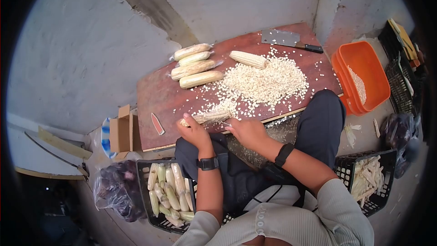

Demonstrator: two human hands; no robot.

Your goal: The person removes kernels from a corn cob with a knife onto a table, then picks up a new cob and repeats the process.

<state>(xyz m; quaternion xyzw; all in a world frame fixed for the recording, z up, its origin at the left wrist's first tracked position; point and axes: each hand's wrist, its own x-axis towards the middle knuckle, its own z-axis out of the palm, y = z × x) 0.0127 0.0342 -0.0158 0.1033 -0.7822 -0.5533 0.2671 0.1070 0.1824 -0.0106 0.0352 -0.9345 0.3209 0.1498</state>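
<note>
My left hand [195, 133] is closed around the near-left end of a partly stripped corn cob [211, 117] at the table's front edge. My right hand [248, 132] is closed beside the cob's right end, its fingers curled on something I cannot make out. Behind the cob, a broad heap of loose kernels [268, 81] spreads over the red table [157, 95]. One bare cob [248, 59] lies at the heap's back edge. Several wrapped cobs [193, 67] lie side by side at the back left.
A cleaver [287, 38] lies at the back right, and a red-and-white blade-shaped item [157, 123] at the front left. An orange bin [364, 73] holds kernels. Black crates with corn [144, 196] and with stripped cobs [390, 168] flank my legs. A cardboard box [122, 132] stands left.
</note>
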